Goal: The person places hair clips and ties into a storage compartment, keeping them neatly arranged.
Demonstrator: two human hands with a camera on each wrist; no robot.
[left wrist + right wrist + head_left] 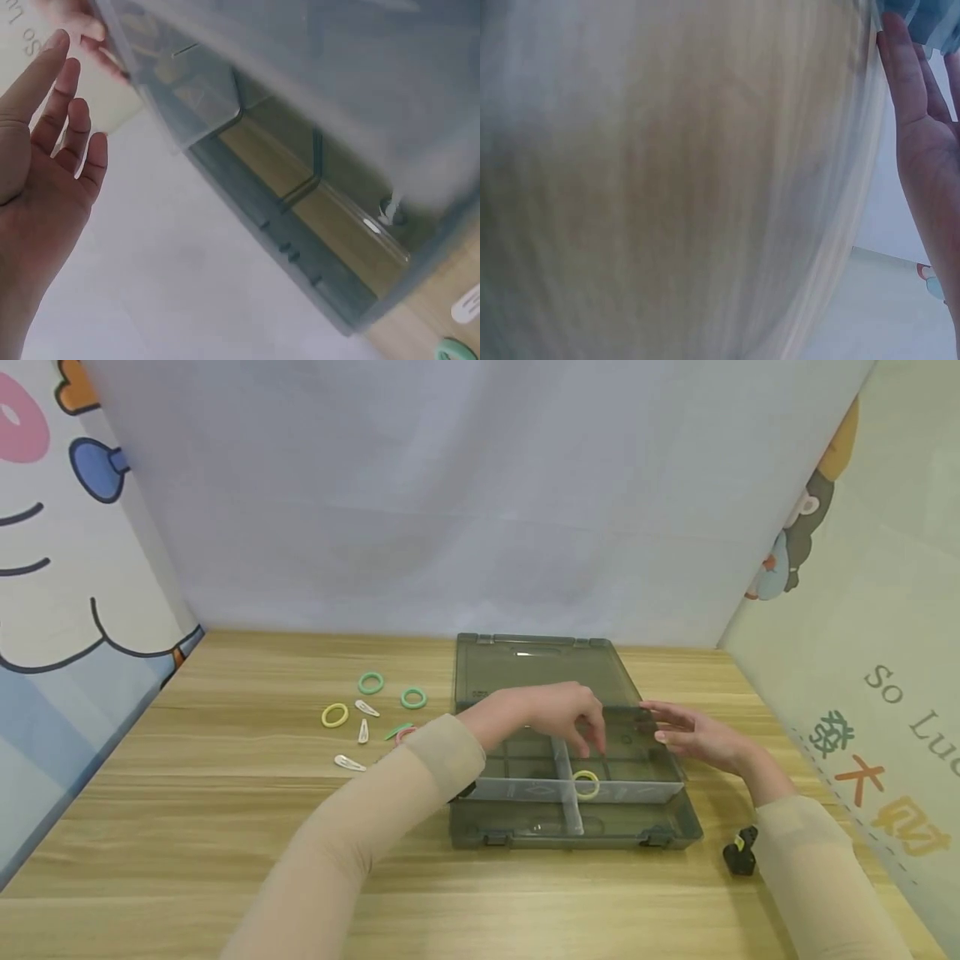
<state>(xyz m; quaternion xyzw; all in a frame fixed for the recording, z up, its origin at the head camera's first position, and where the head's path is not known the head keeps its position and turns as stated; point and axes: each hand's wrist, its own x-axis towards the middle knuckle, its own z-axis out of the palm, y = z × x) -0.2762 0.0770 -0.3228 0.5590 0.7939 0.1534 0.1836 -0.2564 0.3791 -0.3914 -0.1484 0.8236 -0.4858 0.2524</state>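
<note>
A dark see-through plastic box [517, 839] lies with its lid [540, 664] folded back, and pale dividers [566, 777] split its inside. Over the compartments hangs my left hand [566, 714], fingers bent loosely downward and nothing between them; the left wrist view shows this hand [52, 165] with fingers apart. Just below the fingertips, a yellow ring [576, 785] overlaps the long divider beside the short one. My right hand [701, 739] has its fingertips at the box's right edge, thumb and fingers spread; part of it appears in the right wrist view [930, 142].
Left of the box lie green rings [371, 673], another yellow ring [325, 720], white snap hair clips [363, 732] and a pink ring [400, 734] partly behind the left sleeve. A small black object [739, 858] stands by the right forearm. Cloth walls enclose the wooden table [225, 827].
</note>
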